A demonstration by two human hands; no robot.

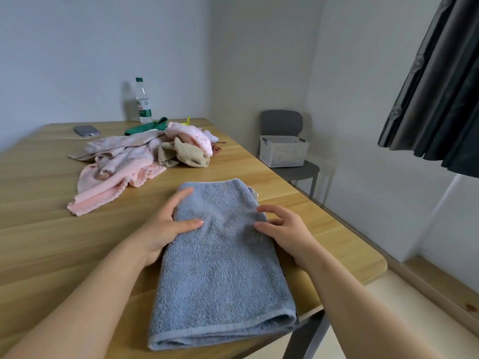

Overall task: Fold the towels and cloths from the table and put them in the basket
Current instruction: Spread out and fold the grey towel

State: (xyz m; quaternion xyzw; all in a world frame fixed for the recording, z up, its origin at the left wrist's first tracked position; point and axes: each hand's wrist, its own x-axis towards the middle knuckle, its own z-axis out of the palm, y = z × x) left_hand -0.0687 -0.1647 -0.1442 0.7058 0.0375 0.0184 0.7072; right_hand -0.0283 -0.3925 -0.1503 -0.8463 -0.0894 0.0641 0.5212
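A: How are the hands posed?

B: Both forearms are stretched forward over the light wooden worktop (39, 229). The left hand (166, 229) is laid against the left edge of the folded grey-blue terry towel (220, 268). Its fingers (182, 195) are held straight along the cloth and its thumb is pressed flat on top. The right hand (285, 234) is set at the towel's right edge, with the digits loosely bent and only the tips touching the pile. Nothing is gripped by either hand.

A: And how does the towel look?

B: It is folded into a long, thick rectangle of several layers. A hemmed border is seen at the near end and another at the far end. A small white tag is seen at the far right corner. A shallow crease is pressed in between the two hands. The towel lies on the worktop near its right edge, its near end close to the front edge.

A: Where are the other cloths and the container?

B: A heap of unfolded pink, beige and green cloths (134, 161) is left further back on the worktop, apart from the towel. The white perforated plastic basket (282, 151) is placed on the seat of a grey chair (281, 123) beyond the right side of the worktop.
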